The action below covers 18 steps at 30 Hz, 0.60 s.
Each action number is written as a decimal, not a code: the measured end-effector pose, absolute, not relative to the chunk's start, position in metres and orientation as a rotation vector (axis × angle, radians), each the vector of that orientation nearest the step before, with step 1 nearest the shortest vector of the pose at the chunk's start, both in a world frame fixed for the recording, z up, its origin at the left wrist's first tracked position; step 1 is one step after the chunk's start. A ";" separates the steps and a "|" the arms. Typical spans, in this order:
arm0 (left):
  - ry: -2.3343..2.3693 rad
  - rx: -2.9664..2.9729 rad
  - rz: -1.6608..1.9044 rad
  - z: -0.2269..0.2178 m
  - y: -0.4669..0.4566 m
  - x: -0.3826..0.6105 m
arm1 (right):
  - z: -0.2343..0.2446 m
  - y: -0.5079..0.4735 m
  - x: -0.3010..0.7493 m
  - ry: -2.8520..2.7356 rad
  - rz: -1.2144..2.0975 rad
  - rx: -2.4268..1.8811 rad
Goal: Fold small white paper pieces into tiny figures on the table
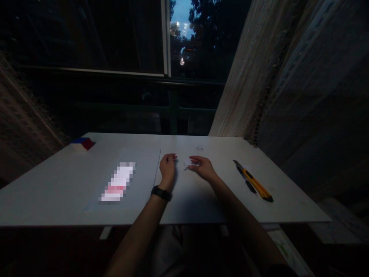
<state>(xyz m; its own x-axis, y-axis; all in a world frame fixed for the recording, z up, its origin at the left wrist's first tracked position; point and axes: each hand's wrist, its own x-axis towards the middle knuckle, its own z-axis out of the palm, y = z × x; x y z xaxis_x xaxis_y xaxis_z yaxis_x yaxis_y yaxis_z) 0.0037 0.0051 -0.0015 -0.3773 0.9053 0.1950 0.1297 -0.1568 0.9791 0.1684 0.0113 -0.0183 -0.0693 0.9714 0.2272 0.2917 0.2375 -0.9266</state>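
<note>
My right hand (204,168) is closed on a small white piece of paper (187,163), held between thumb and fingers just above the white table. A small dark-edged end of the piece sticks out toward the left. My left hand (167,166), with a black watch on its wrist, is close by on the left, its fingers curled together. What it pinches, if anything, is too small to make out. Beyond the right hand lies a thin scrap with dark lines (200,147). Beside the left hand is the edge of a large pale sheet (147,173).
A yellow utility knife (256,182) lies on the right of the table (288,207), with a black pen (250,186) along it. A bright blurred-out rectangle (118,182) rests on the sheet. A colored puzzle cube (82,144) stands far left. Curtains (239,69) frame the window.
</note>
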 end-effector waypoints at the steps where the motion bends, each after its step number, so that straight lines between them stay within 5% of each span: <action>1: 1.493 1.204 1.591 0.000 0.004 0.004 | -0.020 0.010 0.168 -1.577 0.904 -1.230; 18: 1.739 2.042 1.316 0.009 -0.018 -0.002 | 0.014 -0.047 0.260 -1.730 0.144 -1.770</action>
